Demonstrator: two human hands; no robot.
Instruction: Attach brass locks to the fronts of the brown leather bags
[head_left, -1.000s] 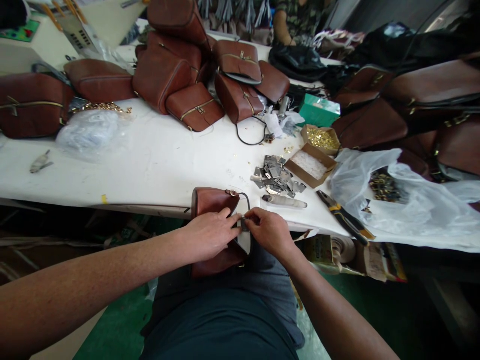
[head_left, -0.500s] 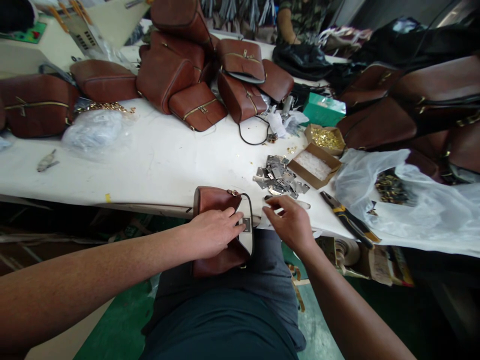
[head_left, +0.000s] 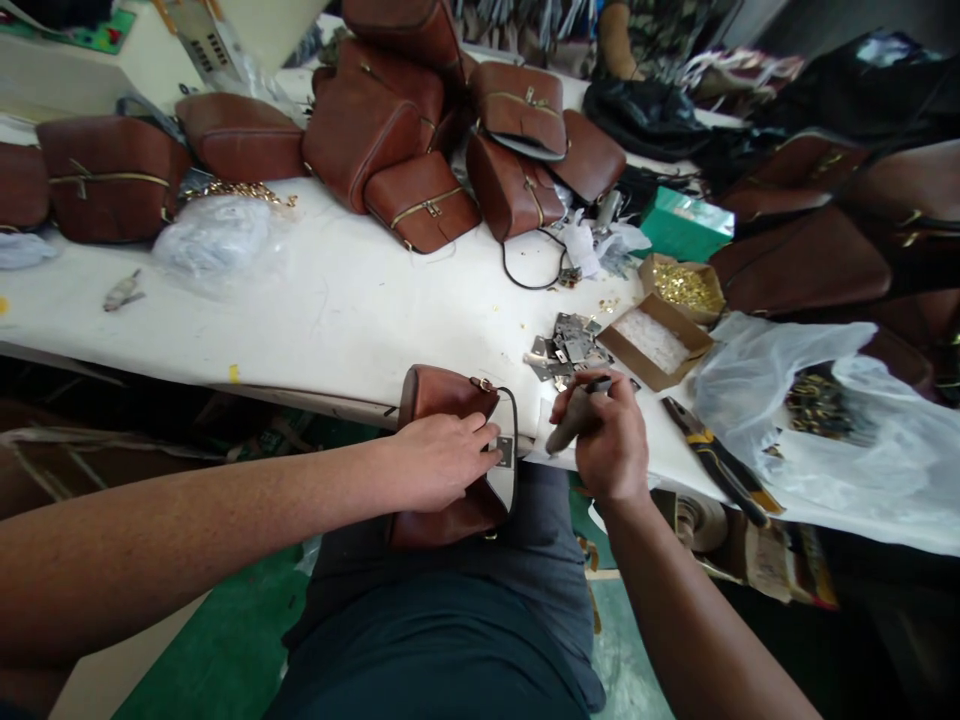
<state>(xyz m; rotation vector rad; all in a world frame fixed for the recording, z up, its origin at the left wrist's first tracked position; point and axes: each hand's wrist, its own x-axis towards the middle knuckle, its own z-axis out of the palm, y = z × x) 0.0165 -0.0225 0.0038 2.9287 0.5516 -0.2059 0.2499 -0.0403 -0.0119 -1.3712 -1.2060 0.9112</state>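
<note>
We see the left hand with fingers loosely extended over the brown leather bag, at the edge of the white-covered desk; whether it grips, we cannot tell. If its pressure is weak, the small dark rectangular metal plate may slide on the pale lining. The right hand is closed around the grey stick-like tool; careless aim could hurt the left fingers.

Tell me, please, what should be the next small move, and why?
Perhaps bring the grey tool toward the small metal plate: the right hand grips the tool, and the left hand rests on the brown bag, beside that plate.
</note>
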